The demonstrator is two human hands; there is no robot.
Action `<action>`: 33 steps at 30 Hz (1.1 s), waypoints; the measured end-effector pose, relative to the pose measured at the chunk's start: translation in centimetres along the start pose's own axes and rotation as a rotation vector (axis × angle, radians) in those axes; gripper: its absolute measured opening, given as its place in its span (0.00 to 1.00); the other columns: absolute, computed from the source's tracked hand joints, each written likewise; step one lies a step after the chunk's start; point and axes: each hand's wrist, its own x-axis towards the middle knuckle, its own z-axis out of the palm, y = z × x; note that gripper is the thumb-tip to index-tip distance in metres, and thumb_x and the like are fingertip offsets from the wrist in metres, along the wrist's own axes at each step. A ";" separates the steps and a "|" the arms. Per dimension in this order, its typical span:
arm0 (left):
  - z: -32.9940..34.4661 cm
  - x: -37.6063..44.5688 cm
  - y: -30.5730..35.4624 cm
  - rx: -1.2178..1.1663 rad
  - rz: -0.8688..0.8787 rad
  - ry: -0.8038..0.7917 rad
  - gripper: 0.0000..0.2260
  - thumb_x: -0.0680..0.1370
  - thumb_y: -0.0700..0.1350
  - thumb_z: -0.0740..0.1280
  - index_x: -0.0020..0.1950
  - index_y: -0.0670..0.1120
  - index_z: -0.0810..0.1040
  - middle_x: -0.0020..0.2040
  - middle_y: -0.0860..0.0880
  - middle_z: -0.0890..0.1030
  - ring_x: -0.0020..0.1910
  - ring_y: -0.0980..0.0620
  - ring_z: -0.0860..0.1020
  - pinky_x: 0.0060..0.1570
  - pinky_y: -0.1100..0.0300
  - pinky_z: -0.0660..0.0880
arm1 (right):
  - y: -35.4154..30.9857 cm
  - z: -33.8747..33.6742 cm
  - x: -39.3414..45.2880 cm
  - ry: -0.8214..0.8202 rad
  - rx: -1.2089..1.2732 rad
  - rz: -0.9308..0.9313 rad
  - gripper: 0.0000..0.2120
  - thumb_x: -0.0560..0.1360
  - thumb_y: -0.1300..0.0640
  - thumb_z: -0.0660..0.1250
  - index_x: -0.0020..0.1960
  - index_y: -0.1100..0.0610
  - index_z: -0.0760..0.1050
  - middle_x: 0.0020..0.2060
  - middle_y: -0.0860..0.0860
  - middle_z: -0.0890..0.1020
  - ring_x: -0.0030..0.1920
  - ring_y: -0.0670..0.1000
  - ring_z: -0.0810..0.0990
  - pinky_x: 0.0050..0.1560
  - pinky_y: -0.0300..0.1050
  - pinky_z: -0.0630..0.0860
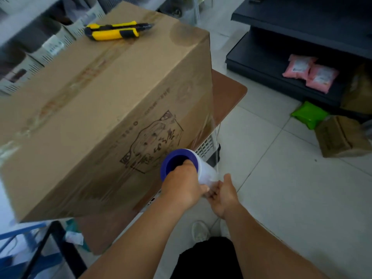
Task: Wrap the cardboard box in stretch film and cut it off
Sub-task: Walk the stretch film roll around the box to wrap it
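Observation:
A big brown cardboard box (104, 109) stands on a brown table (227, 91), with clear film over its near side. A yellow-and-black utility knife (116, 31) lies on the box top, far from both hands. The stretch film roll (193, 168), white with a blue core, sits in front of the box's lower right corner. My left hand (181, 186) grips the roll's top end, a finger hooked into the blue core. My right hand (223, 194) holds the roll's bottom end from below. A taut sheet of film (214, 125) runs from the roll up to the box's right edge.
Dark shelving (302, 37) at the right holds pink packets (310, 73). A green bag (308, 114) and a small cardboard box (342, 135) lie on the tiled floor (281, 178). Grey slotted bins (40, 47) stand behind the box. A blue frame (24, 246) is at lower left.

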 end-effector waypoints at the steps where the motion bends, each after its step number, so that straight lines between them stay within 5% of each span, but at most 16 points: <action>1: 0.1 -0.3 -0.3 0.003 -0.005 0.007 0.24 0.73 0.52 0.71 0.62 0.42 0.68 0.57 0.44 0.78 0.54 0.45 0.78 0.50 0.54 0.75 | 0.4 0.0 -0.1 0.001 0.001 0.009 0.24 0.81 0.40 0.50 0.37 0.57 0.68 0.26 0.54 0.69 0.28 0.51 0.66 0.40 0.45 0.73; 6: 0.3 -1.8 -1.6 0.010 -0.010 0.017 0.21 0.74 0.52 0.71 0.60 0.42 0.69 0.55 0.45 0.79 0.53 0.45 0.78 0.49 0.54 0.76 | 2.3 0.6 -1.2 -0.009 -0.007 0.031 0.25 0.81 0.39 0.49 0.36 0.55 0.66 0.25 0.52 0.63 0.27 0.50 0.61 0.40 0.45 0.71; 11: 0.4 -2.8 -3.8 0.014 0.019 0.024 0.21 0.74 0.52 0.70 0.60 0.42 0.68 0.56 0.44 0.78 0.53 0.45 0.78 0.47 0.55 0.73 | 4.2 0.9 -2.5 -0.016 -0.015 -0.002 0.25 0.82 0.40 0.51 0.36 0.57 0.67 0.23 0.52 0.69 0.28 0.50 0.66 0.42 0.44 0.73; 15: 0.6 -3.4 -5.9 0.006 0.074 0.017 0.22 0.74 0.51 0.71 0.60 0.42 0.68 0.55 0.44 0.78 0.53 0.45 0.78 0.43 0.57 0.70 | 6.1 1.3 -3.5 -0.015 0.047 -0.062 0.24 0.82 0.44 0.51 0.37 0.59 0.68 0.23 0.52 0.72 0.30 0.50 0.69 0.53 0.48 0.75; 21: 1.2 -4.8 -9.1 0.066 0.171 0.016 0.23 0.74 0.52 0.71 0.62 0.41 0.68 0.55 0.44 0.78 0.54 0.44 0.78 0.47 0.55 0.73 | 10.3 1.7 -4.9 -0.003 0.136 -0.139 0.24 0.83 0.44 0.49 0.36 0.58 0.67 0.16 0.49 0.73 0.30 0.50 0.69 0.37 0.43 0.70; 33: 2.7 -7.4 -13.3 0.116 0.184 0.012 0.22 0.74 0.52 0.70 0.60 0.42 0.68 0.55 0.45 0.79 0.53 0.45 0.78 0.47 0.54 0.74 | 16.0 1.6 -5.0 0.010 0.076 -0.118 0.26 0.82 0.41 0.48 0.31 0.55 0.59 0.22 0.51 0.63 0.28 0.51 0.61 0.34 0.45 0.65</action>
